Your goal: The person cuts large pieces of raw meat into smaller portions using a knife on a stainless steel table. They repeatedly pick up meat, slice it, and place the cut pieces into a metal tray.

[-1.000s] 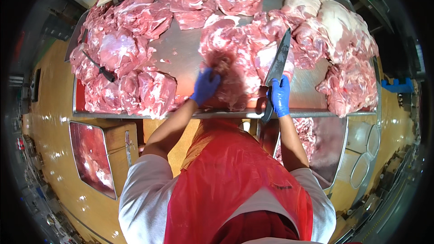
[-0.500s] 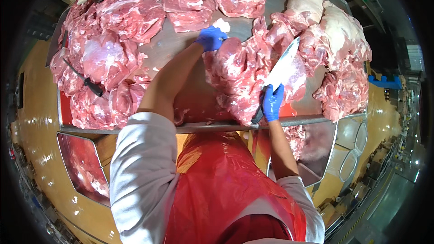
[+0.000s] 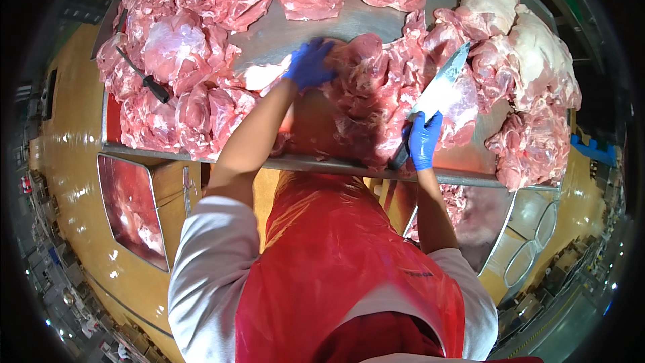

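My blue-gloved left hand is slightly blurred, its fingers spread at the left edge of a large piece of raw red meat. It grips nothing that I can see. A pale white scrap, probably fat, shows left of that hand, beside the meat pile. In my right hand, also gloved in blue, is a butcher knife with a broad blade and black handle. The blade points away from me and to the right, over the meat.
Left on the steel table lies a heap of meat with a dark-handled sharpening steel on it. Skin-covered pieces lie at the far right. Below the front edge stand a metal bin and another container.
My left hand has let go of the white scrap, which now lies further left and nearer. The fingers have spread. The whole view has shifted; the knife stays in my right hand.
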Motion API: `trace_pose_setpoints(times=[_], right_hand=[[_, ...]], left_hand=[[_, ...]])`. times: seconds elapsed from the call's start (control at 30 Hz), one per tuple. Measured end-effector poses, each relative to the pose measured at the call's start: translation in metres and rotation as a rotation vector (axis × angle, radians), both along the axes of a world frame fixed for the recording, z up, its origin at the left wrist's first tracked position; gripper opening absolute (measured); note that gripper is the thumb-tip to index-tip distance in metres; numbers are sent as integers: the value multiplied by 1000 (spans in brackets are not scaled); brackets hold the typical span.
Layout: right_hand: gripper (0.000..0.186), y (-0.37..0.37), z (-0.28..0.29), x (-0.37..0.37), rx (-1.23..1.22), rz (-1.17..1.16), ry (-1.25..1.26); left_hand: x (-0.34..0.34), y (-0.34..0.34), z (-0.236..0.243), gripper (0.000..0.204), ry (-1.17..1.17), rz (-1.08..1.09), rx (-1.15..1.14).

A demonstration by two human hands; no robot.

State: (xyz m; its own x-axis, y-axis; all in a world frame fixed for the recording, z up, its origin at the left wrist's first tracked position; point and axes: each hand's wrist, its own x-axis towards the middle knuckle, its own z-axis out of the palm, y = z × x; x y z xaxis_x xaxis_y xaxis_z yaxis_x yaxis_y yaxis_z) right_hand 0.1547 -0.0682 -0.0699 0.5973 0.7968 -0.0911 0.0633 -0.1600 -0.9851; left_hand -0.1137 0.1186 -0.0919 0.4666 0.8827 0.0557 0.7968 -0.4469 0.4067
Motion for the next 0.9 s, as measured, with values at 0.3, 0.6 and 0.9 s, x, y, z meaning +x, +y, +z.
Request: trace_pose_setpoints(times=[0.3,0.6,0.9], right_hand=[[27,31,45,-91,-118,63,-247],[69,113,69,-162,-275,247,-448],[73,81,36,-146,-458,504,-196]], left_hand=[[-23,71,-21,72,-345,-205,-616],[-10,64,-35,25,-1118,181,-1083],[7,51,9,17,-754,44,-335]])
